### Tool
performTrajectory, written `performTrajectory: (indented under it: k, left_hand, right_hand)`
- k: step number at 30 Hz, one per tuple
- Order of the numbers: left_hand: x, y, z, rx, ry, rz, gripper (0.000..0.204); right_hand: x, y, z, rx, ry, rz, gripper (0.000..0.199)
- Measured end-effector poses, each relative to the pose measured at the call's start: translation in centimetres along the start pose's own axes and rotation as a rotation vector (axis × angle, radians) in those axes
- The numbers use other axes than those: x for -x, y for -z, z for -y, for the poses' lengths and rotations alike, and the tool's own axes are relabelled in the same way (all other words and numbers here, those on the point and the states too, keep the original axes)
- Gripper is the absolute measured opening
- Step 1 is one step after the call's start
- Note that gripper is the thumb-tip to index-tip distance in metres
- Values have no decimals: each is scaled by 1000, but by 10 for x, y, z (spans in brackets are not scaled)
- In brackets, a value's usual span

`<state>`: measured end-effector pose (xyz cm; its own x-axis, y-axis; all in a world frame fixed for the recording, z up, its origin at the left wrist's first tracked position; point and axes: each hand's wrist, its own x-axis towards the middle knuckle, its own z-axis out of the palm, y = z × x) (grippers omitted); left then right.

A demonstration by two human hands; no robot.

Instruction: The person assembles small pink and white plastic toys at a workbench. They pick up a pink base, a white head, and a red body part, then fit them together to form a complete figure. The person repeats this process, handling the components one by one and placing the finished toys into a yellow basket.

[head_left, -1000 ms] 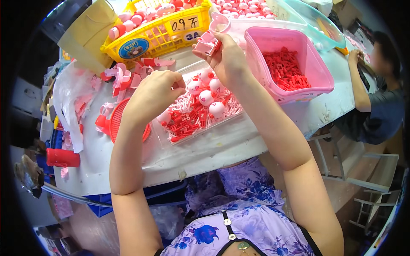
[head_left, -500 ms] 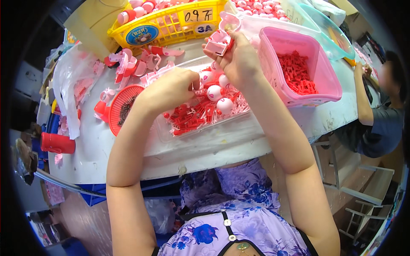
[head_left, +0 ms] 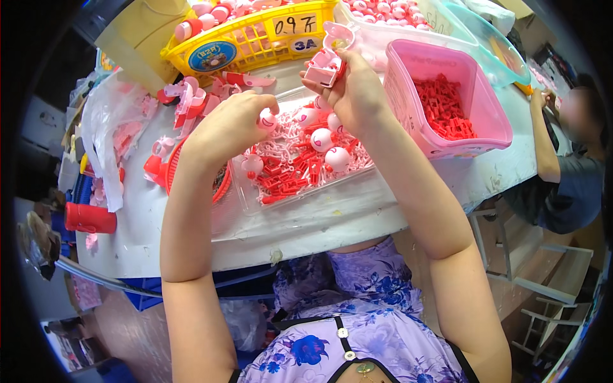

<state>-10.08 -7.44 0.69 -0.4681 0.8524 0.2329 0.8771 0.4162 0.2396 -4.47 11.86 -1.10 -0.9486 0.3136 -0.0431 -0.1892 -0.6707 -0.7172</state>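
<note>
My left hand [head_left: 225,126] is above the left end of a clear tray [head_left: 306,196]. Its fingers are curled around a small white ball [head_left: 267,119] with a pink printed smile; the thumb is hidden. My right hand [head_left: 353,89], raised over the tray's far side, pinches a pink and red plastic toy part [head_left: 324,69] with a rounded, open flap [head_left: 340,36]. Several similar balls lie in the tray, among them one with a red nose [head_left: 337,159]. They rest on small red clips [head_left: 287,182] and pale pink links [head_left: 300,135].
A pink tub [head_left: 491,127] of red pieces stands right of the tray. Behind is a yellow basket [head_left: 255,51] of pink parts. Leftward are a red basket [head_left: 225,185], loose parts [head_left: 191,102] and a red cylinder [head_left: 90,218]. A co-worker [head_left: 562,185] sits at the right.
My left hand has moved left, away from the tray's middle, and a white ball now shows at its fingers. The right hand has stayed nearly in place with the toy part.
</note>
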Motion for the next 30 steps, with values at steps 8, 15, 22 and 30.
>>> performTrajectory:
  k: [8,15,22,30]
  left_hand:
    - [0,29,-6,44,267,207,16]
    - [-2,14,-44,112,102,418,22]
    - [-6,-1,-47,132,-6,350,23]
    - [-8,-3,-63,219,-6,408,21]
  right_hand:
    - [3,-2,1,17,28,-16,30]
    - [2,-1,1,7,28,-25,30]
    - [1,2,-1,-18,12,-47,32]
    - [3,-1,0,20,-2,-44,31]
